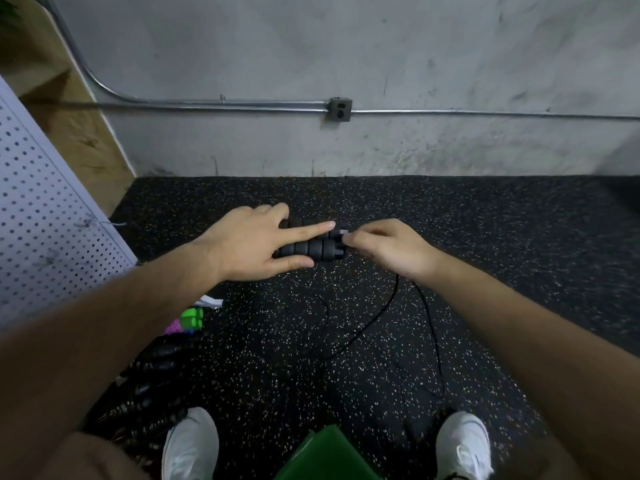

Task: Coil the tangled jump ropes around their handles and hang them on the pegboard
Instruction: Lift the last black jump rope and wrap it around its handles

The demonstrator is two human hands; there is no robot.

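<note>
— Where are the black ribbed foam handles (311, 244) to be found?

— At the centre of the frame, laid side by side and held just above the black speckled rubber floor (485, 237), below the grey concrete wall (346, 46).

— How are they held?

— They are gripped by the left hand (256, 240): the thumb is set beneath them and the index finger is stretched along their top. Their right end is pinched by the curled fingertips of the right hand (388, 247), beside a small pale piece. Whether the cord is also caught there cannot be told.

— And the cord?

— A thin black cord (381, 313) is seen coming from under the right hand and looping down across the floor towards the lower middle.

— What else is shown?

— A white perforated pegboard (41, 220) is propped at the left edge. A heap of other ropes (152, 382), with bright green handles (192, 318), is piled at the lower left. Two white shoes (190, 445) are seen at the bottom.
</note>
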